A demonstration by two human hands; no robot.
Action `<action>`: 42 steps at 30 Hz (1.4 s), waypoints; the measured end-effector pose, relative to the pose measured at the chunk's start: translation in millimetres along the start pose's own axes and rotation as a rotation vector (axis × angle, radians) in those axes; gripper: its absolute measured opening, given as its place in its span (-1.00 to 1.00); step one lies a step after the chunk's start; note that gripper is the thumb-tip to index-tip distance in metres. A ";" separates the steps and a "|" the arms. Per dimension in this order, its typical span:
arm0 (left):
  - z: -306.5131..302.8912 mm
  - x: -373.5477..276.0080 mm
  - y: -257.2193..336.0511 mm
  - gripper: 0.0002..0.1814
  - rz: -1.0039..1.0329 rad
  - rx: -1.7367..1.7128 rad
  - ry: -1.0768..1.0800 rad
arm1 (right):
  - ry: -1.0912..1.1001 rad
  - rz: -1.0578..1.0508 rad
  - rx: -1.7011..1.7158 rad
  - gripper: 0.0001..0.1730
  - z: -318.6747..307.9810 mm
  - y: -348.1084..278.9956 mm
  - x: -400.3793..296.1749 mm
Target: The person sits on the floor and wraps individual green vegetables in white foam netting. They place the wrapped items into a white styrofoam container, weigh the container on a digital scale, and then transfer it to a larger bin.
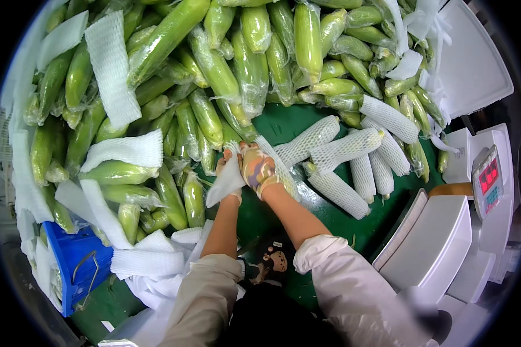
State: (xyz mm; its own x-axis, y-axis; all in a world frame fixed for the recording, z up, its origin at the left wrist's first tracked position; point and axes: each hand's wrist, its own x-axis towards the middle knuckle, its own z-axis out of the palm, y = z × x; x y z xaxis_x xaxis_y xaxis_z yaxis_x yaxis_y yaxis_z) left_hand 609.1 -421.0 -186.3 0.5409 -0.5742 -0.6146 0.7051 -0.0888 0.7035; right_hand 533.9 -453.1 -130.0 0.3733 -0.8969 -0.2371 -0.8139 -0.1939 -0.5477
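Note:
My left hand (pixel 222 164), partly covered by white foam, grips a flattened foam net sleeve (pixel 225 181) that hangs towards me. Pressed close beside it is my right hand (pixel 259 167), in a patterned glove. Its fingertips meet the upper end of the foam, but what lies under them is hidden. A sleeved ear of corn (pixel 286 180) lies just right of the glove. Beyond my fingers is a film-wrapped ear of corn in its green husk (pixel 239 119). Several more ears in foam net sleeves (pixel 346 149) rest to the right on the green table (pixel 282 123).
A large heap of film-wrapped corn (pixel 212 65) spans the far side and left. Loose foam sleeves (pixel 113 69) lie on it, and more are piled (pixel 147 262) near my left arm. A blue crate (pixel 80 264) stands left. White foam boxes (pixel 430 238) and a digital scale (pixel 487 182) stand right.

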 end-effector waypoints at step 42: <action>-147.1 -50.2 -1.3 -0.84 0.104 0.108 -0.277 | 0.267 0.246 0.279 -0.76 50.3 1.9 -121.6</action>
State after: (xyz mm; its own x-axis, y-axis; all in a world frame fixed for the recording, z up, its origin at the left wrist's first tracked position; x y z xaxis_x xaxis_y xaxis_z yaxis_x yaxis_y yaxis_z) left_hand 648.5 -272.4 -208.8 0.4519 -0.7833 -0.4269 0.5912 -0.0954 0.8008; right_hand 509.3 -324.4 -142.6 0.0266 -0.9810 -0.1922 -0.6994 0.1191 -0.7047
